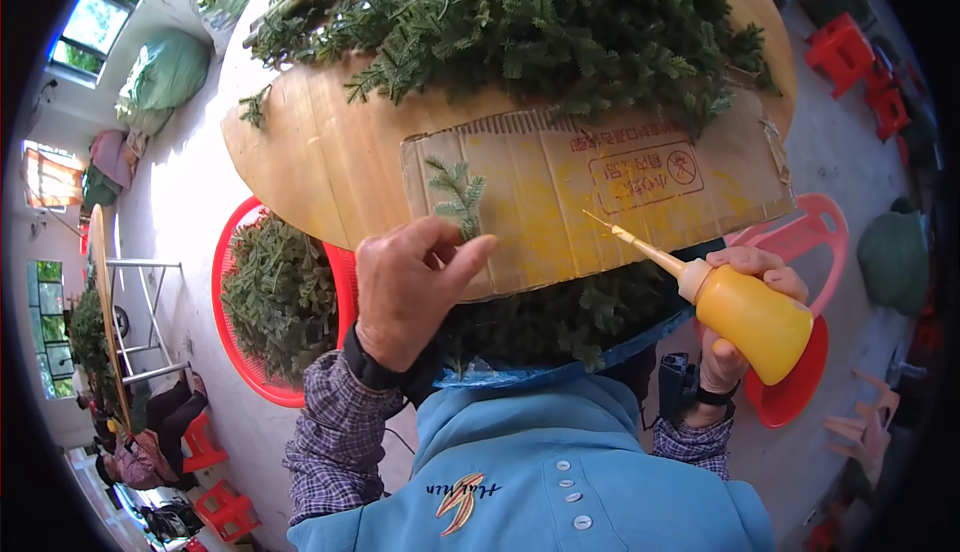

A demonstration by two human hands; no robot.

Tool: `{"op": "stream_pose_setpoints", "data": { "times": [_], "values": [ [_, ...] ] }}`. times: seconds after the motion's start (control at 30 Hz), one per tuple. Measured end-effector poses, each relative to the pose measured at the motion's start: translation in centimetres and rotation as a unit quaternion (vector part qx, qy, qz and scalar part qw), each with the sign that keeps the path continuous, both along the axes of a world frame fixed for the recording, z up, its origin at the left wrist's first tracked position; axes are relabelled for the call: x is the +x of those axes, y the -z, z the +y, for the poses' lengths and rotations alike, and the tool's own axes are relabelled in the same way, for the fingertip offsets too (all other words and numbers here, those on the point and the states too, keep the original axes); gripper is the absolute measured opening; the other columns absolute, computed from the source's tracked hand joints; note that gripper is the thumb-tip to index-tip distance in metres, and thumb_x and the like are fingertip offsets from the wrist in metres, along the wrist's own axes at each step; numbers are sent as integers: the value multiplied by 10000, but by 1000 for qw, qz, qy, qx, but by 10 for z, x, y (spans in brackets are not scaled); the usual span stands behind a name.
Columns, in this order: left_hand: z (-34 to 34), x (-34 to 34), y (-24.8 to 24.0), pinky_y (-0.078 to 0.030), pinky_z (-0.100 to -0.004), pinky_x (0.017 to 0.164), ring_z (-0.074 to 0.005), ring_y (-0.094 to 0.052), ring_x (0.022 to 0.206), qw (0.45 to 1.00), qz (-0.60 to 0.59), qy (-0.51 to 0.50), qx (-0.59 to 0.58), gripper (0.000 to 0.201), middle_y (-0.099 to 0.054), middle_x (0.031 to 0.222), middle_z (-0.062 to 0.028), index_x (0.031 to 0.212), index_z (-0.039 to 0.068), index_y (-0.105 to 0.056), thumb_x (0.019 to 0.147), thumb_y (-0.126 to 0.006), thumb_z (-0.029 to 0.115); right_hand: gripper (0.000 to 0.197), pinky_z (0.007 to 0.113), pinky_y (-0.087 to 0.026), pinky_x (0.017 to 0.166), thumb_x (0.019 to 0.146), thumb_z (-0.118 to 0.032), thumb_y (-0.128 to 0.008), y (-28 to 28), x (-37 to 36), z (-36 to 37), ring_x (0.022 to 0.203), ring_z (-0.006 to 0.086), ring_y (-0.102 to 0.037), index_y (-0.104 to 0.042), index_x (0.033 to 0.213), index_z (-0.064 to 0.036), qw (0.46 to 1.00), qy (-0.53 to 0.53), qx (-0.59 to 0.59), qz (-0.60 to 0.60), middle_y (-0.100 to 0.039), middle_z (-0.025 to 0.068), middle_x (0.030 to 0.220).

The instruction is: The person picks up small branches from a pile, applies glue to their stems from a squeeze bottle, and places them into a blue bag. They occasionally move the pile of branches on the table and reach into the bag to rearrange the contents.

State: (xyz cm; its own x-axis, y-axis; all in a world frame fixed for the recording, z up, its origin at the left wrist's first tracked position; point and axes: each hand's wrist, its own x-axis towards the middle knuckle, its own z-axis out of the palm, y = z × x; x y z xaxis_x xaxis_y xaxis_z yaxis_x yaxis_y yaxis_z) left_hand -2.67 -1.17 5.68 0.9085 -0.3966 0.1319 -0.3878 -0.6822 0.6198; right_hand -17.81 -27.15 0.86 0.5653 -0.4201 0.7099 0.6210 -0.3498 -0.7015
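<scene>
My left hand [415,277] is closed over the near left part of a flat cardboard sheet [540,222], pinching a small green fir sprig [460,195] whose needled tip points away from me. In my right hand [755,282] is a yellow squeeze bottle [752,320], tilted so its long thin nozzle points up and left over the cardboard. Yellow smears mark the cardboard, and yellow stuff coats the nozzle tip. A big heap of fir sprigs [520,22] lies on the round wooden table [290,142] beyond. More greenery [590,312] sits below the cardboard's near edge, over my lap.
To the left a red basket [228,327] holds more fir sprigs. A pink chair [825,252] and a red stool [790,392] stand at the right. Another person [145,457] sits at the far left near a metal-framed table [150,302]. Green sacks [165,67] lie by the wall.
</scene>
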Motion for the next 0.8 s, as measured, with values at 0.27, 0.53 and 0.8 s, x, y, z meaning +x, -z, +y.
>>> {"op": "stream_pose_setpoints", "data": {
  "times": [0.27, 0.53, 0.8],
  "values": [
    [-7, -22, 7, -497, -273, 588, -147, -636, 661, 997, -37, 63, 10, 200, -655, 753, -92, 896, 24, -712, 769, -830, 122, 736, 452, -590, 800, 765, -391, -864, -5, -3, 2, 933, 352, -640, -409, 1247, -70, 999, -22, 2, -23, -582, 201, 1112],
    [-9, -7, 38, -520, -404, 868, -329, -586, 1071, 975, -203, 83, -18, 443, -598, 1223, -151, 1156, 45, -651, 739, -795, 84, 756, 457, -594, 797, 730, -336, -897, -12, 10, 11, 926, 341, -636, -410, 1247, -78, 994, -73, -21, -75, -581, 201, 1105],
    [-12, -4, 59, -502, -424, 917, -334, -601, 1062, 976, -210, 61, -25, 404, -641, 1238, -135, 1121, 49, -670, 741, -797, 107, 699, 461, -592, 804, 726, -262, -902, -21, 29, 51, 916, 339, -642, -415, 1197, -94, 991, -121, -35, -31, -581, 185, 1122]
  ]
}}
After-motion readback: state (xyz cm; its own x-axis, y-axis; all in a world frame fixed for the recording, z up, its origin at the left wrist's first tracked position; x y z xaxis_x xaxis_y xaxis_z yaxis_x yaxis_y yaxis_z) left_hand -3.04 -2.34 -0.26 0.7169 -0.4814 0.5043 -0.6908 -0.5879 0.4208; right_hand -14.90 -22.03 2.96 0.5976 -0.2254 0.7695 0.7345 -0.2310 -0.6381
